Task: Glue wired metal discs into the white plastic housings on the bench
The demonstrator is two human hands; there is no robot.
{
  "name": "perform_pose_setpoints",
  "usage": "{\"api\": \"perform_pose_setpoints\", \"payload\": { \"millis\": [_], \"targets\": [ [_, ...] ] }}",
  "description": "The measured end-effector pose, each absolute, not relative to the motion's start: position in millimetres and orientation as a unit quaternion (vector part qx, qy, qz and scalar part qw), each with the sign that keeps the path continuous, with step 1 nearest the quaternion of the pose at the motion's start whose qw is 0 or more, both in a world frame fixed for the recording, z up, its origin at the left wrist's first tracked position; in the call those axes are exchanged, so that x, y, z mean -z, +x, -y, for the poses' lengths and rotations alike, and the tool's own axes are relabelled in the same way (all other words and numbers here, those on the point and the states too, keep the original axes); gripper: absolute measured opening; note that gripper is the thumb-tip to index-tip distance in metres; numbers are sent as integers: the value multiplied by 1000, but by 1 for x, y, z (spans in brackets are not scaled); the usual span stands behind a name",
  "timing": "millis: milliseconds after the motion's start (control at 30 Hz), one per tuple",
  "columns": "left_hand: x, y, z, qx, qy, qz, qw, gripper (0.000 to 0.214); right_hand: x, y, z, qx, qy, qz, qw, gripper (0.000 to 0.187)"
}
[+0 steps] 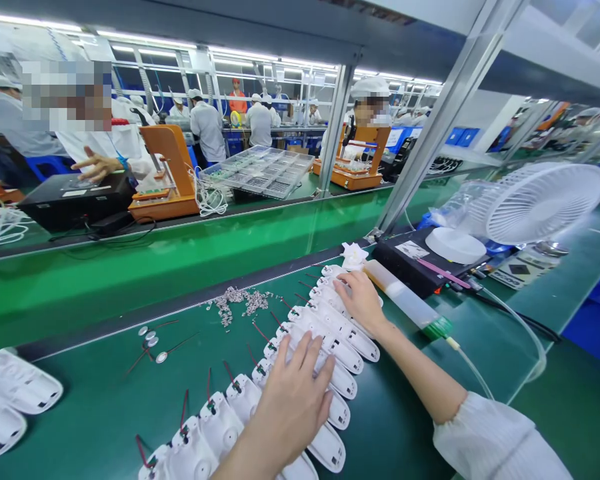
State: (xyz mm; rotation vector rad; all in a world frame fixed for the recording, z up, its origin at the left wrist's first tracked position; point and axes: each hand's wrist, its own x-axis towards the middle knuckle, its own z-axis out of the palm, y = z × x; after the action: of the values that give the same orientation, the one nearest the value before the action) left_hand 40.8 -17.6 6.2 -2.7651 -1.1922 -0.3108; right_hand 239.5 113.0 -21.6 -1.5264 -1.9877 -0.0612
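A slanting row of white plastic housing shells (347, 353) lies on the green bench, their hollow sides up. Small green boards with red and black wires sit at their upper ends. My left hand (297, 390) rests over the middle of the row, palm down with fingers spread; it hides parts of several shells. At the far end, my right hand (360, 300) lies on the last shells, its fingers apart and slightly bent. Neither hand visibly grips anything. Beyond the row is a scattered pile of tiny metal parts (240, 303).
Round metal discs with wires (161, 357) lie left of the row, and more white shells (25, 387) at the far left. To the right are a syringe-like tube (405, 300), a black box (400, 257) and a white fan (545, 203). Co-workers sit beyond the green divider (180, 260).
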Motion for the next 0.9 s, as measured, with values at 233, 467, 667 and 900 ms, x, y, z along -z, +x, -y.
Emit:
{"api": "perform_pose_setpoints", "payload": {
  "millis": [233,467,667,900],
  "targets": [
    [-7,42,16,113,-909,393,78,39,8,240,-104,19,-577,727,372,35],
    [-45,32,13,147,-895,414,76,36,-32,268,-42,-10,-563,672,482,30],
    [-76,89,-43,97,-941,316,76,24,-39,269,20,-42,-557,662,500,29],
    [-50,221,-99,93,-971,205,80,31,-1,264,48,-229,-560,608,514,30]
  ]
}}
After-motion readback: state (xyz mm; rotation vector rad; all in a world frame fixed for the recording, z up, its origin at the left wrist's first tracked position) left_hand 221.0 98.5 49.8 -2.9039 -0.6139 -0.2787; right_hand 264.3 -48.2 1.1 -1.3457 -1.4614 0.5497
